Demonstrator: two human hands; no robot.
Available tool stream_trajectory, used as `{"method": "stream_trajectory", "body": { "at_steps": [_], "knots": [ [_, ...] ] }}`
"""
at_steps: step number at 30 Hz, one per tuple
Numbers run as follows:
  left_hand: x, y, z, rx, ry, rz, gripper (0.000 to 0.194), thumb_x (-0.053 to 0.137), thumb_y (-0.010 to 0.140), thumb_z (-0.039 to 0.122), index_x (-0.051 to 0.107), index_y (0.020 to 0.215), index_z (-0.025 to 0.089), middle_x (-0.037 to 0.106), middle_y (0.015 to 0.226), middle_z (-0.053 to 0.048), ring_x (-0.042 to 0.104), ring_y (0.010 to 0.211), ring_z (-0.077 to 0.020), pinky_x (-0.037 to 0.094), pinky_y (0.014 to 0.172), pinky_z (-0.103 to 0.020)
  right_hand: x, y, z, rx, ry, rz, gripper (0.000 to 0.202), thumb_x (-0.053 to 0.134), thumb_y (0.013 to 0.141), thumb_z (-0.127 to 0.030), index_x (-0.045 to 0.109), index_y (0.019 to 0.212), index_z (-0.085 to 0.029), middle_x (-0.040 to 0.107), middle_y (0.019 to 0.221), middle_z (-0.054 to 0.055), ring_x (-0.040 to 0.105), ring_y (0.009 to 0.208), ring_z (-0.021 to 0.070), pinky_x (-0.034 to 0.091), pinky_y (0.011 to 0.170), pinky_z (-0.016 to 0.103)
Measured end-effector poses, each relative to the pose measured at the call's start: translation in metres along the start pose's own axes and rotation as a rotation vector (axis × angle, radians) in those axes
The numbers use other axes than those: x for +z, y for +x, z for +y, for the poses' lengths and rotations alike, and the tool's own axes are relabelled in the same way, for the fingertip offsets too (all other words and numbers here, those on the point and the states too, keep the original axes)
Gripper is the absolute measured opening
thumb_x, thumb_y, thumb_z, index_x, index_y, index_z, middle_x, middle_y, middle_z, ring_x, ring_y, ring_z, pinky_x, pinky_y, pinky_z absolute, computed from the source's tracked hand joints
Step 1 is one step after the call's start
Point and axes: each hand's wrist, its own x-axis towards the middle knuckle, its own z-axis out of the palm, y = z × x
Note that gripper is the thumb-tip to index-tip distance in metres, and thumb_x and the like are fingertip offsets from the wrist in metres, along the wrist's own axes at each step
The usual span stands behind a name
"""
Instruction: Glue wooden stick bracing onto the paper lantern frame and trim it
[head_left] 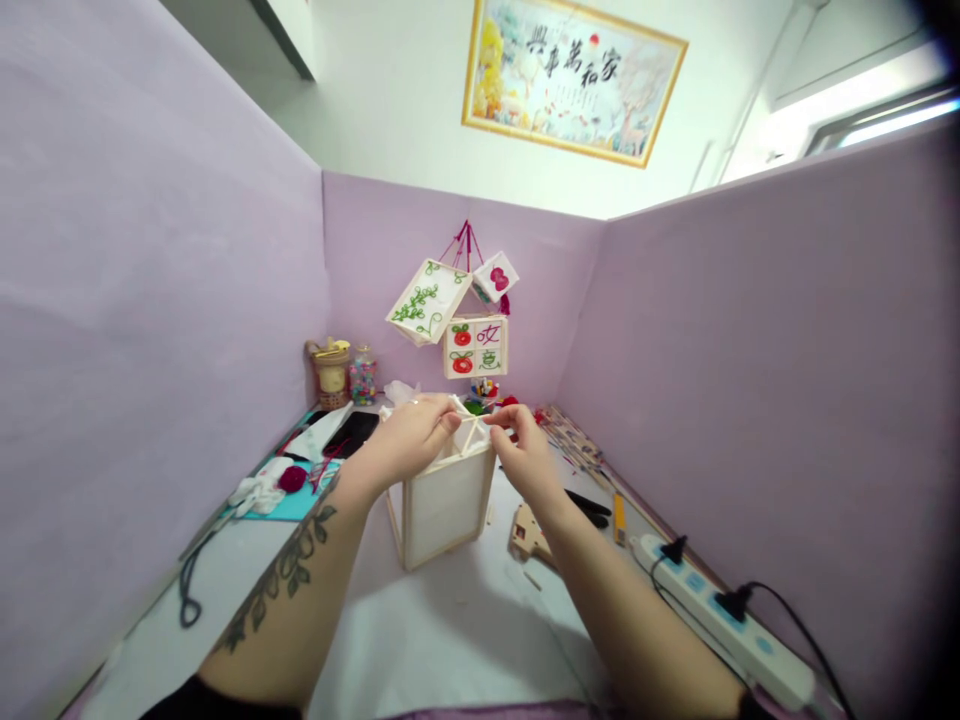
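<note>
A box-shaped lantern frame (448, 508) of pale wooden sticks, with white panels on its sides, stands on the table in front of me. My left hand (417, 432) rests over its top left edge, fingers bent together around the frame's upper part. At the top right corner, my right hand (523, 447) pinches the end of a thin wooden stick (474, 418) that spans the open top between both hands. The left fingertips are partly hidden behind the hand. A tan glue gun (529, 535) lies on the table below my right forearm.
A white power strip (727, 620) with black plugs runs along the right wall. Near it lie a yellow utility knife (619, 518) and loose sticks (574, 440). Dark red yarn (292, 480) sits on a turquoise mat (289, 507) at left. Finished lanterns (476, 347) hang on the back wall.
</note>
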Motion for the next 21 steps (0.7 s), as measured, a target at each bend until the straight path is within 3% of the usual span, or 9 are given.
{"method": "stream_trajectory", "body": {
  "at_steps": [7, 14, 21],
  "knots": [
    [0.0022, 0.0007, -0.0034, -0.026, 0.038, -0.016, 0.039, 0.027, 0.098, 0.042, 0.057, 0.086, 0.020, 0.064, 0.090, -0.007, 0.059, 0.085, -0.0228, 0.042, 0.074, -0.034, 0.0018, 0.0015, 0.0027, 0.003, 0.028, -0.038, 0.011, 0.048, 0.082, -0.023, 0.058, 0.087, -0.020, 0.067, 0.093, 0.004, 0.059, 0.085, 0.0197, 0.043, 0.078, 0.032],
    [0.0030, 0.0009, -0.0053, -0.032, 0.058, -0.013, 0.040, 0.027, 0.098, 0.043, 0.058, 0.087, 0.020, 0.063, 0.088, -0.007, 0.058, 0.082, -0.0219, 0.042, 0.074, -0.033, 0.0034, -0.0012, 0.0042, -0.052, -0.008, -0.016, 0.015, 0.047, 0.083, -0.025, 0.059, 0.091, -0.019, 0.065, 0.091, 0.005, 0.058, 0.084, 0.0202, 0.044, 0.078, 0.034],
    [0.0020, 0.0005, -0.0036, -0.036, 0.082, -0.020, 0.039, 0.027, 0.098, 0.041, 0.058, 0.087, 0.019, 0.063, 0.088, -0.008, 0.058, 0.083, -0.0229, 0.043, 0.073, -0.033, 0.0037, -0.0042, 0.0042, -0.226, -0.012, -0.003, 0.016, 0.042, 0.088, -0.020, 0.058, 0.093, -0.021, 0.064, 0.096, 0.006, 0.057, 0.090, 0.0196, 0.043, 0.083, 0.034]
  ]
}}
